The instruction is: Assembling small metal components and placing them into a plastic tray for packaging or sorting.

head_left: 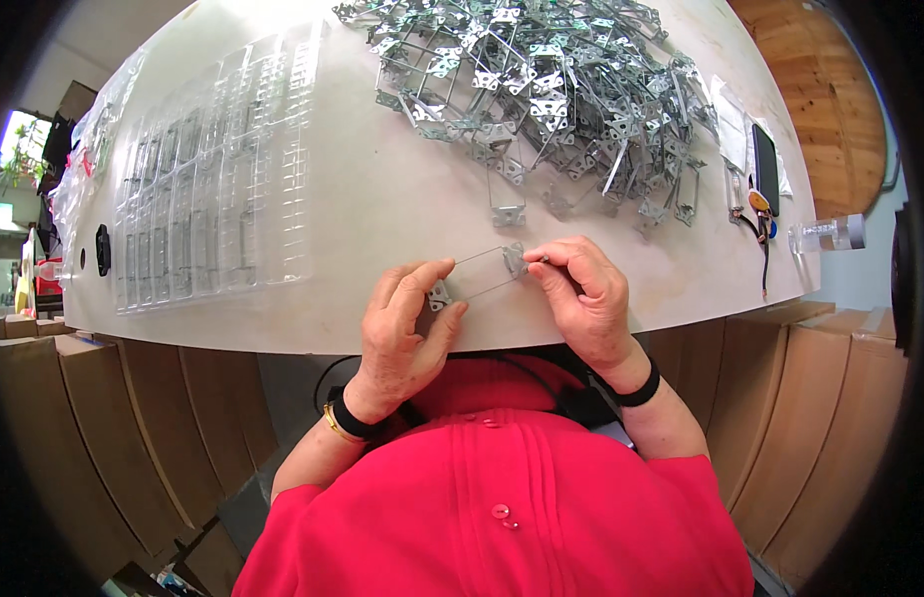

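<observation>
The slender wires of the wire-and-plate metal frame (514, 261) could be getting bent if the ends are being twisted unevenly: the left end plate (439, 296) is being grasped by the left hand (400, 316), the right end being pinched in the right hand's (593, 300) fingertips. Over the white table's (363, 229) near side, its long axis is being held left-to-right, the right end pointing slightly outward.

A pale counter (363, 219) curves across the frame. Brown cardboard boxes (134, 428) stand lower left and lower right; a round-edged wooden surface (830, 99) shows upper right, a bright window (20, 137) far left.
</observation>
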The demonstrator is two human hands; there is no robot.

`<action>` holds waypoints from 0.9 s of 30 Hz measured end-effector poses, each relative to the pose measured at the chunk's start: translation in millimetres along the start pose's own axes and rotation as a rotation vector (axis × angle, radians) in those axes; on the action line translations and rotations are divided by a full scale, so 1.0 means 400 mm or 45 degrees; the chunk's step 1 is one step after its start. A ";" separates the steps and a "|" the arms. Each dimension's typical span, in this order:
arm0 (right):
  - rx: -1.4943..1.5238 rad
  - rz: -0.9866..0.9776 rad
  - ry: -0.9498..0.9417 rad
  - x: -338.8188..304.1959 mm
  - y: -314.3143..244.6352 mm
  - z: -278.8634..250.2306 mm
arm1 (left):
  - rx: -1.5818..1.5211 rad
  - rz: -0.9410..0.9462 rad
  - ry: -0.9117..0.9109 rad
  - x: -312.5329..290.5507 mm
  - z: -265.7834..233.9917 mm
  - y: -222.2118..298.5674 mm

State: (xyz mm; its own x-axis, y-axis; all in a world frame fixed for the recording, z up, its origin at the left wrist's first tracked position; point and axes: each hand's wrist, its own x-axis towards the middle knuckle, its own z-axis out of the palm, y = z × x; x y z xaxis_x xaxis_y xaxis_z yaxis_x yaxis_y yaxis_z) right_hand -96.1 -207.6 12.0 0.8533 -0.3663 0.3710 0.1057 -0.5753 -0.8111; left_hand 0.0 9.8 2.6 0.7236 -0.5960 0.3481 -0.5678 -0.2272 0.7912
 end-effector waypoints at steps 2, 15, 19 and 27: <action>0.001 0.007 -0.020 0.000 0.000 -0.004 | -0.003 -0.009 -0.006 -0.001 -0.002 -0.001; 0.070 0.114 -0.035 -0.008 -0.001 -0.008 | -0.020 -0.073 -0.037 -0.001 -0.008 0.008; 0.062 0.030 -0.021 -0.001 0.005 -0.007 | -0.004 -0.041 -0.033 0.001 -0.005 0.009; 0.307 0.300 0.028 -0.023 0.010 -0.002 | 0.008 0.005 -0.001 0.000 -0.003 0.000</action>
State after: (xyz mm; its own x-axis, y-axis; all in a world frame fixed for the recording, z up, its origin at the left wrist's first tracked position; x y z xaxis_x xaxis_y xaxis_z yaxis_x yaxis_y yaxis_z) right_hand -104.2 -207.3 5.7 0.8579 -0.4855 0.1682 0.0270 -0.2844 -0.9583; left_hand 0.5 10.5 3.3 0.7211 -0.5975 0.3506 -0.5729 -0.2298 0.7867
